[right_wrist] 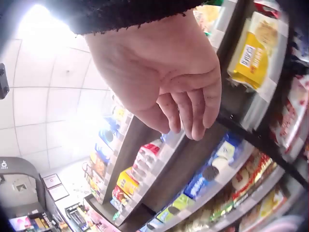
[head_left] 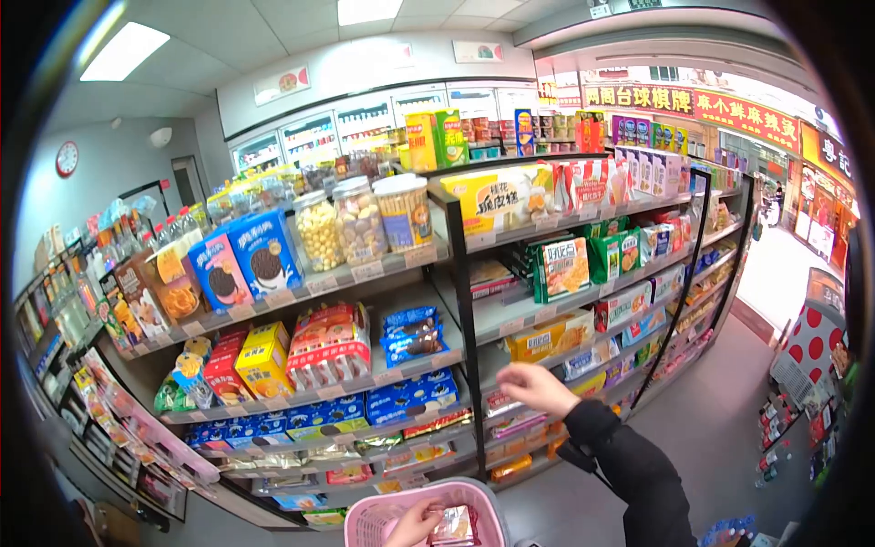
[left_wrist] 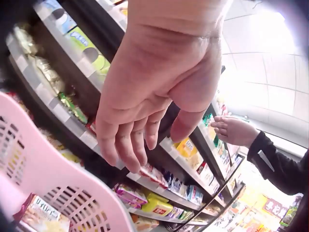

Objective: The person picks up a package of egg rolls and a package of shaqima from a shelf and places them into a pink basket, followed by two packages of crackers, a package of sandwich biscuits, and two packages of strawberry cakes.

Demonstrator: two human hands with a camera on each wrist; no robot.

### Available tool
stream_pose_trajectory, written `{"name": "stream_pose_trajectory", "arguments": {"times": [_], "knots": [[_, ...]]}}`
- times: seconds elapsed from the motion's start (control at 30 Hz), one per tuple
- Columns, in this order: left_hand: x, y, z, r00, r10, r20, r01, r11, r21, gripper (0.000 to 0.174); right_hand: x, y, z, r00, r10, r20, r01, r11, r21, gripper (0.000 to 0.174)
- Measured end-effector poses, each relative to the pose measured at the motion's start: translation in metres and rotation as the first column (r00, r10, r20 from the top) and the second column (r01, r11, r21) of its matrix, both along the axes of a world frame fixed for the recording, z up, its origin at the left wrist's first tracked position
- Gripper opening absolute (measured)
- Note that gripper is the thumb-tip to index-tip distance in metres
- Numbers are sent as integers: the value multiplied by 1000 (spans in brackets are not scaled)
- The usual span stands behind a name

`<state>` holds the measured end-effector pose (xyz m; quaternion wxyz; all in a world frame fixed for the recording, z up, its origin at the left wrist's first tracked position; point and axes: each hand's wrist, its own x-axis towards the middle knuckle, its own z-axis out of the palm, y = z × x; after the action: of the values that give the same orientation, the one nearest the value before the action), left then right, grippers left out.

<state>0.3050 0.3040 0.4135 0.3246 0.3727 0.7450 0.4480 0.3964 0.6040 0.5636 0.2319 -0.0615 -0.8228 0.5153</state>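
Note:
In the head view, the left hand (head_left: 415, 524) is over a pink basket (head_left: 369, 512), beside a red and white snack packet (head_left: 453, 527) lying in it. The left wrist view shows that hand (left_wrist: 159, 92) with loosely bent fingers and nothing held, the packet (left_wrist: 44, 213) below in the basket (left_wrist: 91, 193). The right hand (head_left: 540, 387) is raised in front of the shelves, near a yellow snack pack (head_left: 550, 337). In the right wrist view the right hand (right_wrist: 169, 87) is empty, its fingers relaxed, with the yellow pack (right_wrist: 253, 50) to one side.
Shelves of boxed and bagged snacks stand ahead, with blue cookie boxes (head_left: 264, 253) and plastic jars (head_left: 360, 219) at the upper left. Black shelf posts (head_left: 467, 319) divide the units. Grey floor (head_left: 720, 392) runs along the right toward a doorway; a red-dotted display (head_left: 807, 356) stands there.

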Motion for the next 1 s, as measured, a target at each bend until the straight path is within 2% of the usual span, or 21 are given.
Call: {"name": "stream_pose_trajectory", "arguments": {"times": [0.03,0.07,0.1,0.13,0.2,0.27,0.3,0.33,0.4,0.47,0.57,0.63,0.7,0.77,0.87,0.9,0.93,0.97,1.0], "knots": [[-5,16,7,998,-27,54,23,997,80,34,-14,17,11,998,-32,-52,38,993,110,19],[-9,32,15,992,-58,109,40,987,157,34,-32,36,17,995,-6,-99,16,994,107,18],[-12,49,24,991,-60,117,35,978,204,34,-45,54,24,994,-59,-92,76,979,191,18],[-16,66,38,996,-77,48,65,977,204,33,-58,66,32,987,-109,-118,136,959,250,19],[-12,98,79,996,-79,34,69,970,233,33,-79,87,45,975,-135,-175,199,883,425,17],[-16,129,99,996,-59,70,35,950,311,33,-102,106,45,956,-201,-214,293,624,724,14],[-18,143,109,993,-31,112,-5,952,305,32,-109,110,49,953,-248,-176,279,482,831,12],[-16,155,120,997,-10,73,-16,936,351,32,-122,113,47,944,-281,-174,288,442,850,11],[-17,175,139,999,2,43,-16,939,345,33,-142,121,41,936,-213,-279,342,377,861,10],[-16,190,151,996,23,89,-55,927,371,33,-165,126,37,930,-190,-316,366,367,855,10],[-17,207,168,977,56,206,-135,908,396,34,-196,129,34,850,-342,-400,474,167,865,11],[-19,215,173,950,80,301,-202,894,400,33,-205,133,31,885,-333,-326,407,213,888,11],[-19,222,174,950,100,297,-219,890,400,33,-208,135,30,914,-322,-246,332,247,910,11],[-19,230,174,949,117,294,-234,884,405,32,-206,137,32,925,-252,-283,333,183,925,13],[-18,247,178,941,126,315,-259,866,427,33,-195,139,43,943,-240,-230,276,180,944,13],[-16,253,184,914,87,396,-270,860,433,35,-192,141,48,945,-234,-228,273,182,944,13],[-17,261,188,915,89,393,-271,859,435,35,-189,145,55,954,-237,-182,242,259,935,13],[-17,272,192,882,82,465,-331,809,485,36,-188,151,60,962,-238,-136,213,333,919,13],[-16,282,196,843,67,534,-393,755,525,37,-188,157,62,961,-238,-139,215,332,918,13]]}}
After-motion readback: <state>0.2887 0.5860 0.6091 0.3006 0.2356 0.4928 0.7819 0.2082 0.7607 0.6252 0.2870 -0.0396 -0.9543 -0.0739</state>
